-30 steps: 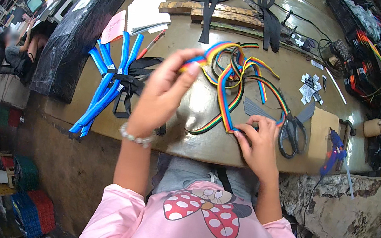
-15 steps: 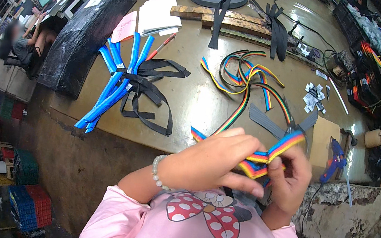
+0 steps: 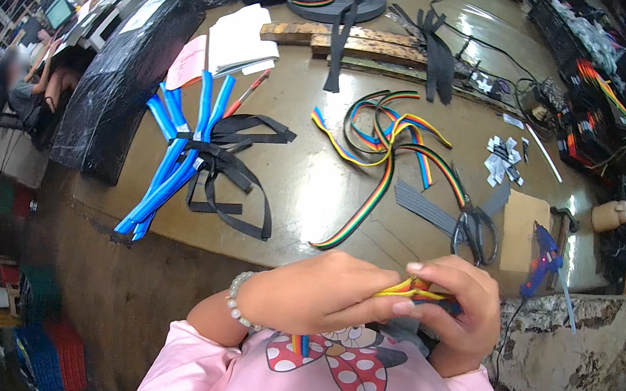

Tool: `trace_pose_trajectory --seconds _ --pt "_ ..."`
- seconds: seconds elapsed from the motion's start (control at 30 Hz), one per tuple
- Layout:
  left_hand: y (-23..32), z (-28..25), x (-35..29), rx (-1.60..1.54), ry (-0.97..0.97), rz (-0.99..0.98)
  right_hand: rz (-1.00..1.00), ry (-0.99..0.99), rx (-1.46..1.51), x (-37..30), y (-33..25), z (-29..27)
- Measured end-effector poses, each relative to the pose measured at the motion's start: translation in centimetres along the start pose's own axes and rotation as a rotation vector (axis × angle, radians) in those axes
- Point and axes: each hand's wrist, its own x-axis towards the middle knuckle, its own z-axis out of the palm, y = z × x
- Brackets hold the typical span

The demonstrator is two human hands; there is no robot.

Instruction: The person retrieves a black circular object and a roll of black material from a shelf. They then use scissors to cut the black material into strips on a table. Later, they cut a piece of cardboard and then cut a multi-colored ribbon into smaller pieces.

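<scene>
My left hand [image 3: 319, 292] and my right hand [image 3: 461, 308] meet above the table's near edge. Both are closed on a folded strip of rainbow-striped webbing [image 3: 419, 292], pinched between thumbs and fingers. A short end of striped webbing shows below my left hand, against the pink shirt; most of the strip is hidden by my fingers. Beyond the hands lie loose striped webbing strips [image 3: 390, 146] in a tangle. Black-handled scissors [image 3: 476, 233] rest across flat grey straps [image 3: 425, 209], just past my right hand.
At left lies a bundle of blue tubes [image 3: 173, 168] with black straps [image 3: 239, 177]. Papers [image 3: 240, 45] and a red pen [image 3: 247, 92] sit behind it. A blue glue gun [image 3: 544, 260] lies at right beside cardboard [image 3: 524, 233]. Wooden bars [image 3: 358, 44] and webbing rolls stand farther back.
The webbing has been folded smaller between my hands, and its yellow edge now faces up. My right fingers have closed over it. The scissors, hidden before, now show; the whole view has shifted slightly.
</scene>
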Motion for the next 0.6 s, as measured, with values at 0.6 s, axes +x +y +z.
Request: trace_pose_trajectory --seconds 0.6 --pt "-3.0 -12.2 -10.3 1.178 1.678 -0.05 0.498 0.502 -0.036 -1.5 7.2 -2.5"
